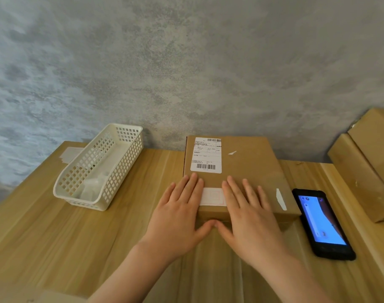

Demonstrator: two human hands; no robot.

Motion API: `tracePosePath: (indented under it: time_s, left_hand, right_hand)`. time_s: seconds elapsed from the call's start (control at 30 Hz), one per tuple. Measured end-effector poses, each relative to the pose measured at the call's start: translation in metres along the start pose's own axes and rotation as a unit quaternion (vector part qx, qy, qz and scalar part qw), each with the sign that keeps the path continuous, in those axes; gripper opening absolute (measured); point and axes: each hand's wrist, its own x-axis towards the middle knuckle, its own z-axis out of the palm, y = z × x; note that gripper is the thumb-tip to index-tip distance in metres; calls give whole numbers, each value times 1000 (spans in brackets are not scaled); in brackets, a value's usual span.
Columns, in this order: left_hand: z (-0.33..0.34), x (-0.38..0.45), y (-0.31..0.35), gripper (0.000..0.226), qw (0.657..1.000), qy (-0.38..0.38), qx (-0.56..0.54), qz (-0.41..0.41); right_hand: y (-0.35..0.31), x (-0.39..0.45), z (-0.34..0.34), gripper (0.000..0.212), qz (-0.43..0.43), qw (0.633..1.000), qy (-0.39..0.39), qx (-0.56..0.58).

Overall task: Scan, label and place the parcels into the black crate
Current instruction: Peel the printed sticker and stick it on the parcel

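A flat brown cardboard parcel (250,169) lies on the wooden table (55,232) against the wall. A white shipping label with barcodes (206,155) is on its far left corner. A small white sticker (212,196) sits near its front edge. My left hand (179,215) and my right hand (250,217) lie flat on the parcel's front edge, one on each side of the sticker, fingers spread, thumbs touching. A black handheld scanner (322,223) with a lit blue screen lies to the right of the parcel. No black crate is in view.
A white perforated plastic basket (99,169) with clear wrappers in it stands at the left. A sheet of white labels (69,154) lies behind it. More cardboard boxes (366,167) are stacked at the right edge. A grey wall runs behind the table.
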Motion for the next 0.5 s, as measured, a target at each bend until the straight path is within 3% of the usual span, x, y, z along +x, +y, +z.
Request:
tracePosePath:
  time_s: [0.13, 0.2, 0.3, 0.4, 0.5]
  left_hand:
    - [-7, -5, -4, 94, 998, -9, -46, -38]
    - [-15, -8, -11, 88, 988, -29, -133, -76]
    - [-22, -9, -22, 76, 945, -29, -287, -150]
    - [-19, -2, -29, 63, 901, -11, -381, -208]
    - [-11, 6, -27, 55, 873, -7, -425, -241]
  right_hand:
    - [6, -8, -3, 91, 52, 998, 19, 39]
    - [16, -11, -9, 82, 81, 989, 45, 116]
    - [35, -18, -17, 63, 132, 958, 111, 230]
    - [55, -19, -24, 50, 217, 899, 168, 342]
    - [71, -15, -28, 45, 322, 786, 106, 517]
